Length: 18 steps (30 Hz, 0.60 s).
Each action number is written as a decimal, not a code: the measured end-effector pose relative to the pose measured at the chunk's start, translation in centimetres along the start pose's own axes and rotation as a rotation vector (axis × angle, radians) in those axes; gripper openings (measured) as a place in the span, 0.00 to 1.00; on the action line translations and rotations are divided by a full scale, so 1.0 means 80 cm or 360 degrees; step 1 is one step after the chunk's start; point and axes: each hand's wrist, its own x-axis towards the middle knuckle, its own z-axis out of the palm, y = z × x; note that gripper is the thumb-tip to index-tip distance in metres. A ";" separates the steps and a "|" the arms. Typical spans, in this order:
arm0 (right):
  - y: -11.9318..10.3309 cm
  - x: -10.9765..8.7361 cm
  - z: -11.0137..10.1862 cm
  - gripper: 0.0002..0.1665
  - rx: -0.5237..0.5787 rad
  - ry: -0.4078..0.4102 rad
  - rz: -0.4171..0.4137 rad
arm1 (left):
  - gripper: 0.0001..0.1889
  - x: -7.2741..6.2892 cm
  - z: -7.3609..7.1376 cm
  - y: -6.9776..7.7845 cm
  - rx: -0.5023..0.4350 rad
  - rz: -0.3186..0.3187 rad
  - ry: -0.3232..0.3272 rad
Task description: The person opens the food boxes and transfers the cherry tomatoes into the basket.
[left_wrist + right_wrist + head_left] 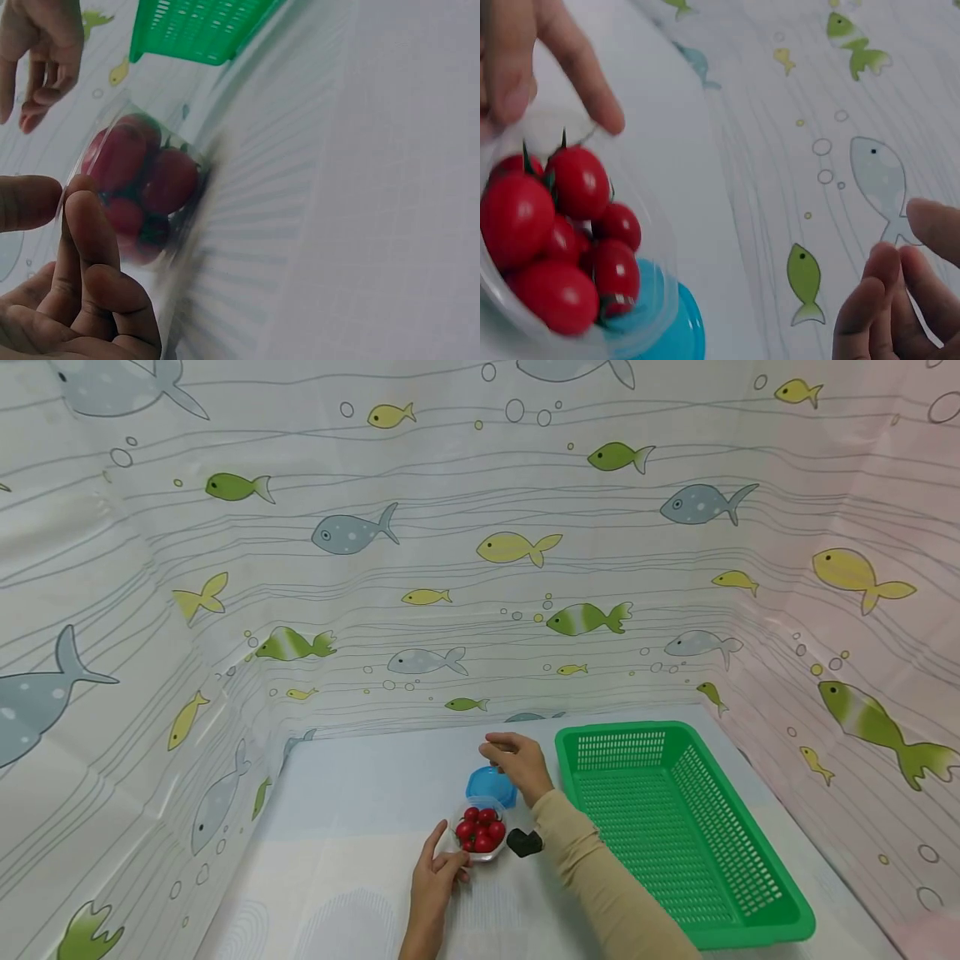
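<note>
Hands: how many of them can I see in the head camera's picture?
2. The left hand pinches the rim of the clear container; the right hand hangs in the air by the blue lid.

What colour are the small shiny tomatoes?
Those tomatoes are red, clearest in the right wrist view.

In the left wrist view, we are seeing the green basket (201, 34) cropped. In the right wrist view, the clear bowl (652, 229) is running off-frame.
</note>
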 end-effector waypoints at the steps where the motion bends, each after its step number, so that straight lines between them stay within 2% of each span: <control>1: -0.001 0.001 -0.002 0.20 -0.0043 -0.0035 -0.0023 | 0.38 0.000 0.000 0.000 0.0000 -0.0005 -0.0004; 5: -0.004 0.003 -0.009 0.19 -0.0220 -0.0160 -0.0103 | 0.39 0.002 -0.002 -0.002 -0.0012 -0.0026 -0.0017; 8: -0.005 0.002 -0.012 0.19 -0.0398 -0.0273 -0.0189 | 0.38 -0.007 -0.004 0.013 -0.0028 -0.0045 -0.0047; 11: -0.003 0.001 -0.012 0.19 -0.0581 -0.0405 -0.0291 | 0.38 -0.008 -0.005 0.016 -0.0044 -0.0046 -0.0066; 13: -0.001 -0.001 -0.010 0.20 -0.0680 -0.0500 -0.0356 | 0.39 -0.007 -0.005 0.013 -0.0051 -0.0023 -0.0059; 15: 0.000 -0.003 -0.007 0.20 -0.0756 -0.0597 -0.0384 | 0.39 0.001 -0.006 0.000 -0.0051 -0.0011 -0.0050; 18: -0.001 -0.009 -0.003 0.20 -0.0833 -0.0730 -0.0418 | 0.39 0.001 -0.006 -0.003 -0.0048 0.0005 -0.0061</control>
